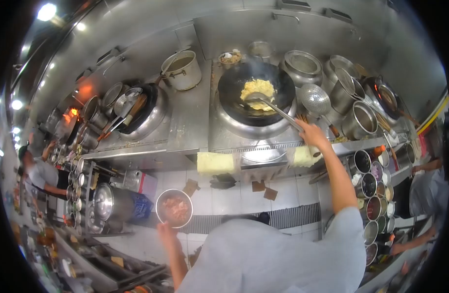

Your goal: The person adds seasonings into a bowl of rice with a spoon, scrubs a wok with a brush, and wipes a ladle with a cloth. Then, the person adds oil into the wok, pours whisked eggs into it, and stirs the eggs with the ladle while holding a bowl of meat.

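My left hand (168, 234) grips the near rim of a round metal bowl (161, 200), out to my left above the floor. Pinkish raw meat pieces (177, 210) lie in that bowl. In my right hand (312, 135) is the long handle of a ladle (283, 115), fingers closed round it. The ladle's head is inside a black wok (233, 83), touching yellow cooked egg (259, 88). Light steam rises over the wok, which sits on a round steel burner ring (254, 131).
A perforated strainer (315, 97) and metal pots (363, 117) stand right of the wok. Farther left are a stockpot (183, 73) and another wok (146, 115). Folded yellow cloths (215, 163) hang on the stove's front edge. Co-workers (43, 173) stand at both sides.
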